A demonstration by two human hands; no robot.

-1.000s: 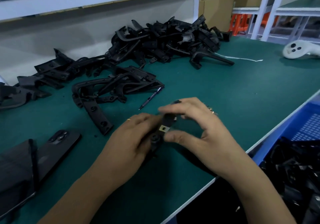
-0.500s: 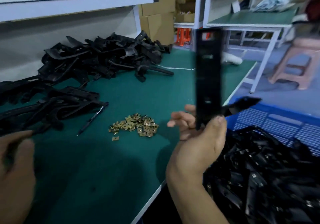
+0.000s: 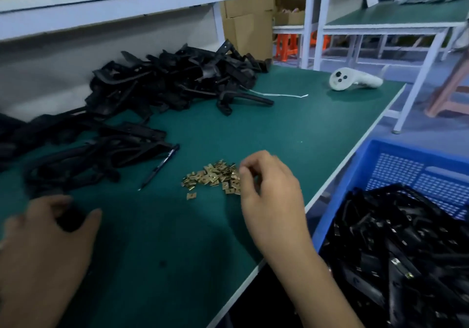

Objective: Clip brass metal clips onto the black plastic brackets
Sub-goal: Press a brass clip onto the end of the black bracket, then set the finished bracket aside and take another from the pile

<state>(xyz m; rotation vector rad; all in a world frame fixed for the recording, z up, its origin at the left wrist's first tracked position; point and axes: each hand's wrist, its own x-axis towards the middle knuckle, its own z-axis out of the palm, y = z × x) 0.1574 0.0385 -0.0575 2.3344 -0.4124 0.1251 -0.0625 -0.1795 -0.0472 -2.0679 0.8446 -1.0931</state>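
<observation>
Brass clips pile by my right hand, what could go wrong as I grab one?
1. The brass clips lie heaped and overlapping, so the right hand may lift several or scatter them.
2. A stray clip already sits apart; more could slide toward the table edge.
3. The left hand holds a blurred black bracket; its grip looks uncertain.

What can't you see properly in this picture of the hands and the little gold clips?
- Head view: whether the right hand already pinches a clip; its curled fingers cover the near edge of the brass clips.
- Head view: what the black piece in the left hand is; motion blur smears it.
- Head view: the blue crate, cut off by the right edge.
- Head view: clips on the crate's brackets, too small to count.
</observation>
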